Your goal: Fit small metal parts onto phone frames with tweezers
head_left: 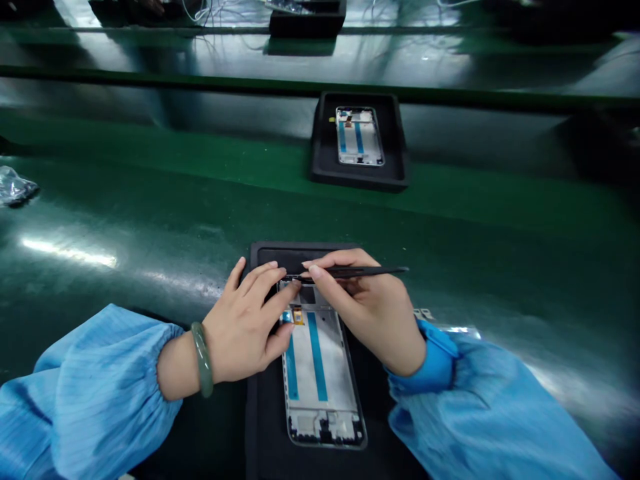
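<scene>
Left hand [247, 320], spread, touches a silvery, blue-striped phone frame [336, 367]; right hand [373, 310] pinches black tweezers [377, 271].

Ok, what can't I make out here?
Head view:
Black tool: tip unclear, small and dark between left hand and right hand.
Phone frame: upper left corner, covered by the left hand.
Clear bag: cut off by the left edge.
Small silvery pieces: partly behind the right sleeve.
</scene>
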Action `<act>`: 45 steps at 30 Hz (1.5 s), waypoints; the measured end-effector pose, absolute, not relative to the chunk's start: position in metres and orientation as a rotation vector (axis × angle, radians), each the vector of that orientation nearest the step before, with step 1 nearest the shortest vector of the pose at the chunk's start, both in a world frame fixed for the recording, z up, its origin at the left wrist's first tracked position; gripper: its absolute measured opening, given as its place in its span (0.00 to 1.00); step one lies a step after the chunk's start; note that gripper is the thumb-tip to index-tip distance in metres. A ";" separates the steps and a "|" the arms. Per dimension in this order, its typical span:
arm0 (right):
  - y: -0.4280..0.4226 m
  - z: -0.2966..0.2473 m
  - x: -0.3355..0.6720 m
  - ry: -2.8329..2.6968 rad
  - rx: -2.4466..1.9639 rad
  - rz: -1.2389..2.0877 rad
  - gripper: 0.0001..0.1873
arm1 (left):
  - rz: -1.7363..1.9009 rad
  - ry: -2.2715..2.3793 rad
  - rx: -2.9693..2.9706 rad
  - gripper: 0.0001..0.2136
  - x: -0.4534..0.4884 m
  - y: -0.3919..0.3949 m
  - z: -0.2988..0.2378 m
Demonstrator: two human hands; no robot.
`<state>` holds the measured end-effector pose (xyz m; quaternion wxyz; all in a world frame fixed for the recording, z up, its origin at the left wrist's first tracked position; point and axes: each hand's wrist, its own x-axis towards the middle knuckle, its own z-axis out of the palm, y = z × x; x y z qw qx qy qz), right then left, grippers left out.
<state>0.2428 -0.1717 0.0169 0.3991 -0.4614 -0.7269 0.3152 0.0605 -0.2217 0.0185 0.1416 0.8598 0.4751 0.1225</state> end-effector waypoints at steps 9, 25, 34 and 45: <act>-0.171 0.015 0.243 -1.860 -1.169 0.774 0.02 | 0.331 1.380 2.485 0.23 0.062 -0.222 0.020; -0.173 0.016 0.242 -1.872 -1.152 0.720 0.01 | 0.341 1.384 2.487 0.22 0.061 -0.222 0.018; -0.172 0.019 0.242 -1.963 -1.121 0.568 0.02 | 0.348 1.386 2.486 0.22 0.061 -0.222 0.018; -0.165 0.027 0.241 -2.119 -1.076 0.472 0.05 | 0.373 1.382 2.483 0.22 0.061 -0.221 0.018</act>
